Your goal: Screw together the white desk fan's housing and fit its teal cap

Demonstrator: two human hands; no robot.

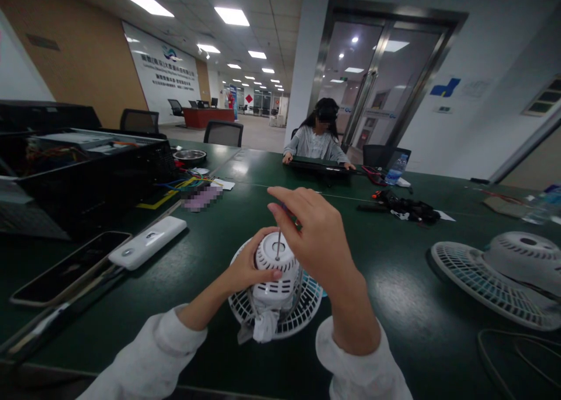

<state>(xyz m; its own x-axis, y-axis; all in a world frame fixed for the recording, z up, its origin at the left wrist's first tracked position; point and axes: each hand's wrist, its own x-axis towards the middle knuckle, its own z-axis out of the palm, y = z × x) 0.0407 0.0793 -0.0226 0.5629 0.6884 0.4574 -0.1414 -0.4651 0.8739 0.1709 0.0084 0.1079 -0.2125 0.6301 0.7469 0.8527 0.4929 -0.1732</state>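
Observation:
A small white fan (277,297) lies face down on the dark green table (385,283), its round motor housing pointing up. My left hand (245,268) is wrapped around the left side of the housing, thumb pressed on its front. My right hand (313,239) is closed above the housing on a screwdriver (278,245). Its thin metal shaft stands upright with the tip on the housing's top. The handle is mostly hidden inside my fingers.
A second white fan (495,277) lies face down at the right. On the left are a dark phone (70,265), a white remote-like device (148,242) and an open black computer case (83,166). A person (316,140) sits across the table at a black keyboard.

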